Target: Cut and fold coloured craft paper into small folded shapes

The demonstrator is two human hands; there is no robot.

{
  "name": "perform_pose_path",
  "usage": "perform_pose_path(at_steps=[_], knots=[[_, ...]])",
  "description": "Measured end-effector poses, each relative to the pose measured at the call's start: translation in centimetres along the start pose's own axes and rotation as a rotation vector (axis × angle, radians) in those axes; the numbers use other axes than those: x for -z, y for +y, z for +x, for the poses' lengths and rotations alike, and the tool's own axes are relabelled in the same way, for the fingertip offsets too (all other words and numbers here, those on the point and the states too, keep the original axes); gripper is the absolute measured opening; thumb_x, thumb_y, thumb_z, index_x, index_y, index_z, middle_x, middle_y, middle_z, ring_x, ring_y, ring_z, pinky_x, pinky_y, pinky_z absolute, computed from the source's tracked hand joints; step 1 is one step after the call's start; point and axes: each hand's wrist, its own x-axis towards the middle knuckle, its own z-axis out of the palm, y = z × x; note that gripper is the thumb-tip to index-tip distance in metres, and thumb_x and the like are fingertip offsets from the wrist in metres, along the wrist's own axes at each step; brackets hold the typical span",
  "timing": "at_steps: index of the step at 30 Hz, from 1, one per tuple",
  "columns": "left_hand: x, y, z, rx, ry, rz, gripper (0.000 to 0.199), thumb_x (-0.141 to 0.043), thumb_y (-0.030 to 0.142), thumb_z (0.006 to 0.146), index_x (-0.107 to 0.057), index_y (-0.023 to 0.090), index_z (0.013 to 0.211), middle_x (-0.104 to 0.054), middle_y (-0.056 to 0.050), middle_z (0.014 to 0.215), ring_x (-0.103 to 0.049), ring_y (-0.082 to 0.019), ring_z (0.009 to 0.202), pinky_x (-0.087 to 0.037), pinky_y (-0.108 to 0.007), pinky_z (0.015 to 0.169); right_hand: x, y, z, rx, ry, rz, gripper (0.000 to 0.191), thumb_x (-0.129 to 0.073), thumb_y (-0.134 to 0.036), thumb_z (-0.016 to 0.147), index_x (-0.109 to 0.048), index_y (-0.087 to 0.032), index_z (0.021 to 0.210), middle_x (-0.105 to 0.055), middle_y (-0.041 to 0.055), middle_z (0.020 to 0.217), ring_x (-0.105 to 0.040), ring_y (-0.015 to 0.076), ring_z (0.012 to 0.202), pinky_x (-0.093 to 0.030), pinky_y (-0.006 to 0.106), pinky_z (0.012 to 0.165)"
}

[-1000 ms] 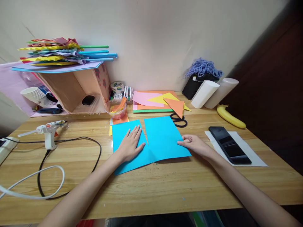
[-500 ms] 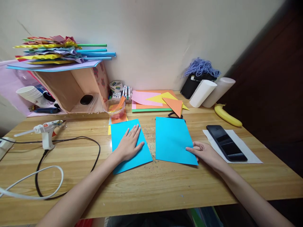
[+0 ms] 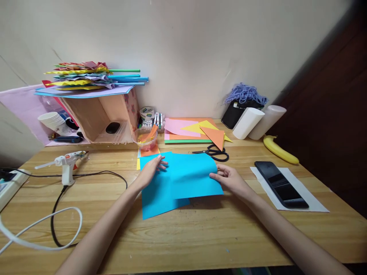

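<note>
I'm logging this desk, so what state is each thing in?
Upper blue sheet: bent, pinched in right hand
Lower blue sheet: partly covered
Scissors: open or shut unclear
Phone: face up, screen dark
Banana: unpeeled
Glue gun: upright
Tub: open
Cups: stacked, tilted
Box: open-fronted
Yarn: heaped loosely

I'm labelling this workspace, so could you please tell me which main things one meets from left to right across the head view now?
Power strip, glue gun, left hand, upper blue sheet, right hand, black phone.
</note>
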Motion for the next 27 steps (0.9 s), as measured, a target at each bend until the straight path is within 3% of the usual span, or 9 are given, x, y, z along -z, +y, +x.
perform_pose_path(at_steps=[2,5,10,16,24,27], knots=[[-0.1,0.2,-0.2,0.132,-0.092,-0.171,0.062,-0.038,0.061,0.078,-0.053,0.011,0.112,-0.061,-0.007,0.083,-0.056,-0.014,0.066,-0.043,-0.028,0.063,-1.2,-0.7,0.9,-0.02,-0.121,0.027,0.038,-0.067,-0.04,0.068,-0.06,-0.019,0.099,-0.068,0.0048,0.088,-0.063,0.0205,0.08,-0.05,0.03,0.069],[-0.4,0.0,-0.7,0.139,-0.144,-0.172,0.061,-0.063,0.048,0.067,-0.05,0.012,0.116,-0.052,0.002,0.068,-0.045,-0.008,0.054,-0.036,-0.022,0.054,-2.4,-0.9,2.0,-0.141,-0.223,0.068,0.037,-0.068,-0.04,0.068,-0.063,-0.017,0.097,-0.068,0.0074,0.095,-0.063,0.023,0.087,-0.051,0.032,0.074],[-0.5,-0.5,-1.1,0.076,-0.222,-0.174,0.065,-0.068,0.032,0.065,-0.044,0.012,0.122,-0.045,0.005,0.066,-0.041,-0.007,0.055,-0.03,-0.02,0.052,-2.5,0.3,3.1,-0.266,-0.086,0.203,0.037,-0.06,-0.047,0.073,-0.063,-0.018,0.095,-0.068,0.0078,0.092,-0.064,0.0217,0.079,-0.052,0.034,0.071],[-0.6,-0.4,-0.9,0.022,-0.199,-0.145,0.053,-0.06,0.036,0.073,-0.047,0.014,0.119,-0.053,-0.001,0.073,-0.047,-0.011,0.063,-0.035,-0.023,0.058,-1.4,1.0,2.9,-0.118,-0.046,0.148,0.038,-0.067,-0.039,0.07,-0.06,-0.02,0.102,-0.065,0.0068,0.107,-0.061,0.0246,0.096,-0.048,0.038,0.084],[-1.0,-0.4,-0.9,0.02,-0.202,-0.16,0.06,-0.066,0.034,0.068,-0.044,0.013,0.12,-0.052,0.002,0.065,-0.049,-0.01,0.057,-0.037,-0.022,0.054,-1.2,1.4,3.1,-0.068,0.01,0.182,0.04,-0.068,-0.039,0.069,-0.059,-0.02,0.103,-0.063,0.0075,0.112,-0.06,0.0262,0.099,-0.049,0.038,0.083],[-1.1,0.2,-1.0,0.057,-0.147,-0.198,0.057,-0.065,0.037,0.069,-0.046,0.013,0.118,-0.052,0.002,0.066,-0.047,-0.008,0.054,-0.037,-0.021,0.053,-1.2,1.6,3.3,-0.031,0.073,0.175,0.045,-0.07,-0.039,0.066,-0.057,-0.02,0.104,-0.062,0.0077,0.113,-0.058,0.0272,0.101,-0.049,0.039,0.083]])
